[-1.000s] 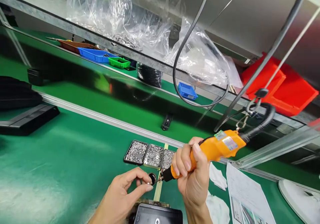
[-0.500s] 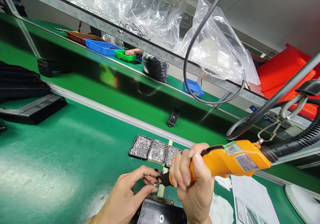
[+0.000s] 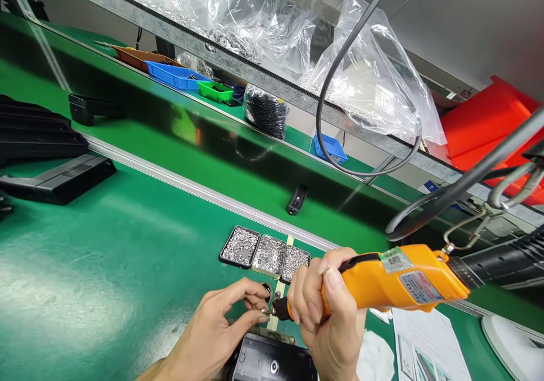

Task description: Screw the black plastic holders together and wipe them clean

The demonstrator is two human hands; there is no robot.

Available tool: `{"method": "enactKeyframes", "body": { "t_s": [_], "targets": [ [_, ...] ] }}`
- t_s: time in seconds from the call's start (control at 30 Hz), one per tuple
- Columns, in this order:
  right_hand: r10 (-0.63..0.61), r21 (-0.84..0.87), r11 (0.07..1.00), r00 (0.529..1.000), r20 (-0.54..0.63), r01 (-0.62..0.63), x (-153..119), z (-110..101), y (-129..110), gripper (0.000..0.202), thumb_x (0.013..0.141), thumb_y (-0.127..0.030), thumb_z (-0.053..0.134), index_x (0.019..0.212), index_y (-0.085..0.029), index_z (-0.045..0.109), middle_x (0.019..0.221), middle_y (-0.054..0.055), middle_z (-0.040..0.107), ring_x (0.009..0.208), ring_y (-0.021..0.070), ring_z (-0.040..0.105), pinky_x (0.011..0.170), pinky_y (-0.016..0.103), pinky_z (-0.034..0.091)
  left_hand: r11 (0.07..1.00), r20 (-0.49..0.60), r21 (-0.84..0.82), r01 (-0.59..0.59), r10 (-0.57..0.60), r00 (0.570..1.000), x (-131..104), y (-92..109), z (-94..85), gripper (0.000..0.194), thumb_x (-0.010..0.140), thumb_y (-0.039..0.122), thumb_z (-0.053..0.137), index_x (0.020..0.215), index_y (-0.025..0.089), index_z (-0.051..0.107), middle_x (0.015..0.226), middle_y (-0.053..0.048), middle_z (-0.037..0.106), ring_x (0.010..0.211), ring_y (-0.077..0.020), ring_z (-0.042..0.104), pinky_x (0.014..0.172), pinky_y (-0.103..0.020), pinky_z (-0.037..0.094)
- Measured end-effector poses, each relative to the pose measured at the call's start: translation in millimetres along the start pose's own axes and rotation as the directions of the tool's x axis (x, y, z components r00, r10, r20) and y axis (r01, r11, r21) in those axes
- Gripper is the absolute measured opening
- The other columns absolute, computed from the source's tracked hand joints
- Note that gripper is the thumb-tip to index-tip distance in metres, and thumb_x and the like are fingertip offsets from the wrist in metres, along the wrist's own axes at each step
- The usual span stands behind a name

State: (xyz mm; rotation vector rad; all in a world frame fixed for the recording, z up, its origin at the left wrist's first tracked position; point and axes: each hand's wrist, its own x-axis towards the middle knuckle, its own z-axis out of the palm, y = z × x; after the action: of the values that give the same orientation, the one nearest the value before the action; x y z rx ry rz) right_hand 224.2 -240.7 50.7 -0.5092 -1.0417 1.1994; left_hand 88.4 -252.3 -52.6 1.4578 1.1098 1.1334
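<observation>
My right hand (image 3: 329, 313) is wrapped round an orange electric screwdriver (image 3: 395, 276), held on a slant with its black nose pointing left. My left hand (image 3: 225, 318) is closed in a pinch at the screwdriver's tip. Between its thumb and fingers is a small shiny metal piece (image 3: 265, 310), touching or very close to the bit; its exact kind is hard to make out. A dark round ring (image 3: 267, 292) shows by the index fingertip. Below both hands lies a black rectangular housing (image 3: 272, 361) with a small ring in it, partly hidden.
Three small trays (image 3: 240, 246) of metal screws, washers and nuts stand just beyond my hands. A black part (image 3: 296, 199) lies behind them. Black mouldings (image 3: 59, 180) are at the left, a paper sheet (image 3: 429, 344) at the right. A cable (image 3: 319, 97) loops down from above.
The screwdriver's tip and my left fingertips have come closer together, and the ring by my index finger has turned. Another person's hand has gone from the green bin. The view has shifted slightly.
</observation>
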Motion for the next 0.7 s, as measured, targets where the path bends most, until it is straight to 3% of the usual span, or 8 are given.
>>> {"method": "enactKeyframes", "body": {
  "t_s": [0.43,0.7],
  "targets": [
    [0.002,-0.031,1.0,1.0,-0.004,-0.002,-3.4,-0.2,1.9,0.01,0.102,-0.029,0.053,0.094,-0.024,0.055,0.051,-0.011,0.033,0.04,0.0065,0.024,0.042,0.017,0.034,0.999,0.044,0.009,-0.052,0.051,0.998,-4.1,-1.4,-0.1,0.005,0.092,0.029,0.064,0.091,0.028,0.069,0.085,0.004,0.072,0.08,-0.0168,0.068,0.077,-0.025,0.053],
    [0.039,-0.092,0.995,0.999,0.02,-0.037,-3.1,1.2,3.4,0.011,0.102,-0.03,0.055,0.094,-0.025,0.05,0.051,-0.011,0.034,0.04,0.0071,0.026,0.042,0.017,0.033,0.989,0.045,0.061,-0.133,0.131,0.99,-3.7,5.0,-1.2,0.018,0.095,0.029,0.059,0.099,0.032,0.077,0.09,0.002,0.076,0.081,-0.0188,0.071,0.076,-0.027,0.056]
  ]
}}
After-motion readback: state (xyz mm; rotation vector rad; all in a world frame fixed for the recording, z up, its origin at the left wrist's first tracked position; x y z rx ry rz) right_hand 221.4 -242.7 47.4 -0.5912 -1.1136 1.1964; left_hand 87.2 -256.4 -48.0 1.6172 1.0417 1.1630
